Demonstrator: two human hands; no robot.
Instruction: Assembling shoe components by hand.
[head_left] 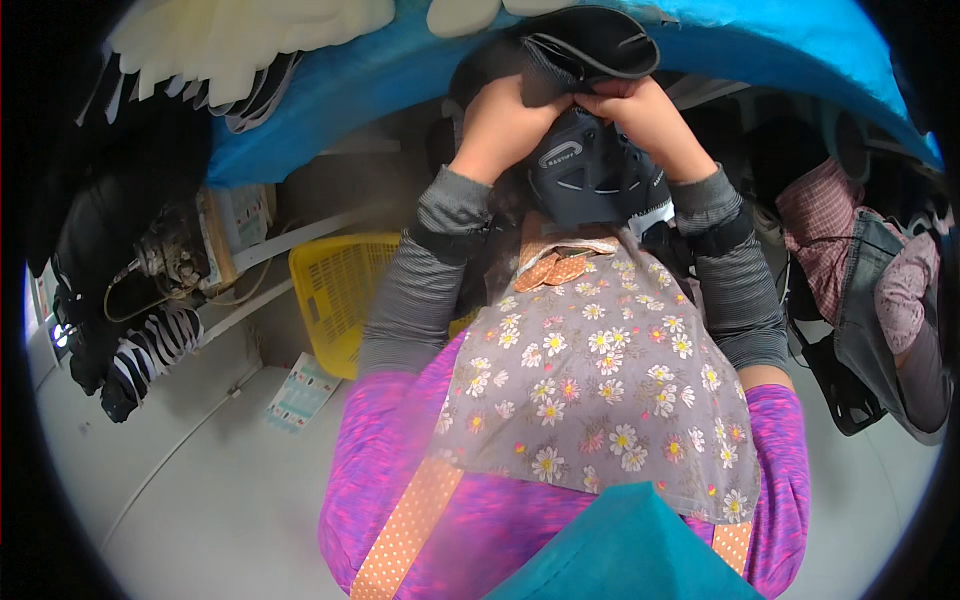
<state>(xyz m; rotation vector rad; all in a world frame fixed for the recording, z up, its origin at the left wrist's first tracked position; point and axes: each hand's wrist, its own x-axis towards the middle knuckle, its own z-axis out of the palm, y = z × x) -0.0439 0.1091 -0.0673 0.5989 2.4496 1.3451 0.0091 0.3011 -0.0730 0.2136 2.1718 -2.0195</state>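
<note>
In front of my chest, at the edge of the blue-covered table, I hold a dark shoe upper (590, 180) with navy panels and a small light emblem. Its black open collar-like part (600, 40) rises above my fingers. My left hand (508, 122) grips the upper from the left, some fingertips hidden in the dark material. My right hand (645, 112) pinches it from the right. The thumbs and fingers of both hands almost meet at the middle. A white edge shows at the lower right of the piece.
The blue table cover (320, 110) curves across the far side, with cream flat pieces (235, 40) heaped at far left. A yellow basket (345, 290) stands below on the left, near striped dark pieces (155, 345) on a rack. Another person's checked sleeve (820, 215) shows at right.
</note>
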